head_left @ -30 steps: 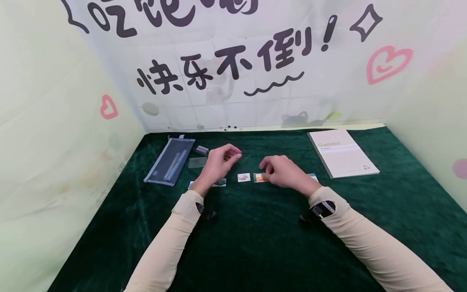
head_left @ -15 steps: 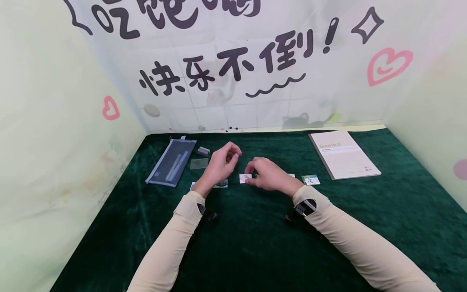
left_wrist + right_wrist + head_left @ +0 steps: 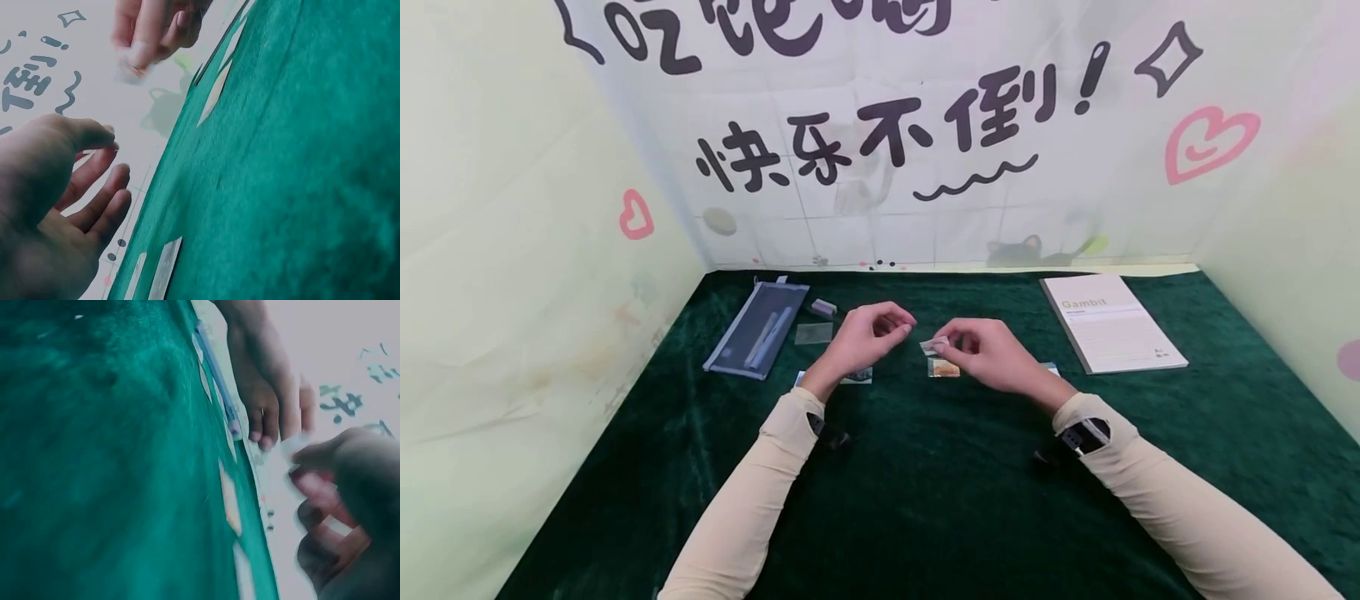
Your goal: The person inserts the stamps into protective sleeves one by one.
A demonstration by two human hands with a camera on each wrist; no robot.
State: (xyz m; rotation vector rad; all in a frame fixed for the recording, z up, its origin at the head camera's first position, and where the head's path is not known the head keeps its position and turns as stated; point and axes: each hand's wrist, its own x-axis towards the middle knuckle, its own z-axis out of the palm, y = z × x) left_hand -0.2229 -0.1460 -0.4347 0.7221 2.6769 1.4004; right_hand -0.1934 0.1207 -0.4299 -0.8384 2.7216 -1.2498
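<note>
In the head view my right hand (image 3: 988,354) pinches a small white picture card (image 3: 934,346) between thumb and fingertips, lifted off the cloth and tilted. The same card is blurred in both wrist views. Facing it from the left, my left hand (image 3: 872,333) hovers with loosely bent fingers; in the left wrist view I see nothing between its thumb and fingers (image 3: 109,187). Below the raised card lies an orange picture card (image 3: 944,368). A dark picture card (image 3: 857,376) lies partly behind the left wrist, and another card (image 3: 1051,367) shows beyond the right hand.
At the back left are a blue zip pencil pouch (image 3: 758,329) with pens inside, a small eraser-like block (image 3: 823,308) and a clear rectangular piece (image 3: 814,333). A notepad (image 3: 1112,325) lies at the back right. Dark green cloth (image 3: 910,483) covers the table.
My right hand moved left to the white card, took hold of it and lifted it, then drew back to the right. My left hand keeps nearly the same pose.
</note>
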